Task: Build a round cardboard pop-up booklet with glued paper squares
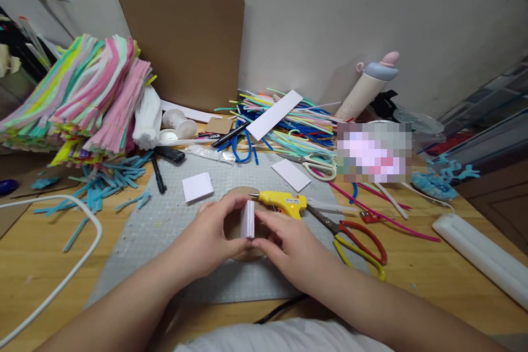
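Observation:
Between my two hands stands a small stack of white foam board pieces (248, 220), edge toward me. My left hand (210, 231) pinches it from the left with thumb and fingers, while my right hand (289, 239) grips its right side. Beneath it, a round cardboard disc (235, 196) lies on the grey cutting mat (165, 247), partly hidden by my hands. Just beyond my right hand rests a yellow glue gun (284, 203). One white board piece (198, 186) lies left of the disc, another white piece (291, 175) behind the glue gun.
Scissors with red and yellow handles (363, 242) lie at the right; cream-handled scissors (319, 166) are farther back. Bundles of pipe cleaners (94, 93) fill the back left, with more loose pipe cleaners (305, 132) behind the mat. A white cable (93, 231) loops at left. Cardboard (185, 38) leans on the wall.

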{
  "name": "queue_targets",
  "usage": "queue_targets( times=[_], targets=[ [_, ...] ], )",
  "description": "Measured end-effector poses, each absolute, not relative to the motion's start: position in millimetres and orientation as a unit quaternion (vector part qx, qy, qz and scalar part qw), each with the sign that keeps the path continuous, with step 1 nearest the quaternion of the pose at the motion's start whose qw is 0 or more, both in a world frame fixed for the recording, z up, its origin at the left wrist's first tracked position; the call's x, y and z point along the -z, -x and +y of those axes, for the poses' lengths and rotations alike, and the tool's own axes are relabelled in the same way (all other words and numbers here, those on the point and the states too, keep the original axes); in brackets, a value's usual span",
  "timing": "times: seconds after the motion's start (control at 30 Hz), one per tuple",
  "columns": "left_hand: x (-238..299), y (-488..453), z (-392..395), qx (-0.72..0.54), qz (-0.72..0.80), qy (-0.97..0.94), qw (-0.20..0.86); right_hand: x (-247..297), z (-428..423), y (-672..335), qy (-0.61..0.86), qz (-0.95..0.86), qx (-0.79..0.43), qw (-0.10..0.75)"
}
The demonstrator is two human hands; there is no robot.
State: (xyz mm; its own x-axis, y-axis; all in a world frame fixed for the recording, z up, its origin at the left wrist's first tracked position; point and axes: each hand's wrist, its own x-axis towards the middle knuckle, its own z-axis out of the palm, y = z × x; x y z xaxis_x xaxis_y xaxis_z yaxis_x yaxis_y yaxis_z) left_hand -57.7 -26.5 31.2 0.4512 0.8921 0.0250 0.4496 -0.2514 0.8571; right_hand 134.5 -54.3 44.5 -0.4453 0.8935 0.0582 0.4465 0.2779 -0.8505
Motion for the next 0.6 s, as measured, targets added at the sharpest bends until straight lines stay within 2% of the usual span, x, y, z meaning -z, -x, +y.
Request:
queue_targets(
  times=[0.23, 0.6],
  targets=[
    [-26.3, 54.1, -30.2, -0.298, 0.446, -0.715, 0.448, -48.8, -59.5, -135.5, 0.463, -0.757, -0.401, 0.226],
    [-15.4, 43.8, -38.3, -0.341, 0.456, -0.674, 0.471, -52.1, -60.0, -138.8, 0.434, -0.770, -0.388, 0.260]
  ],
)
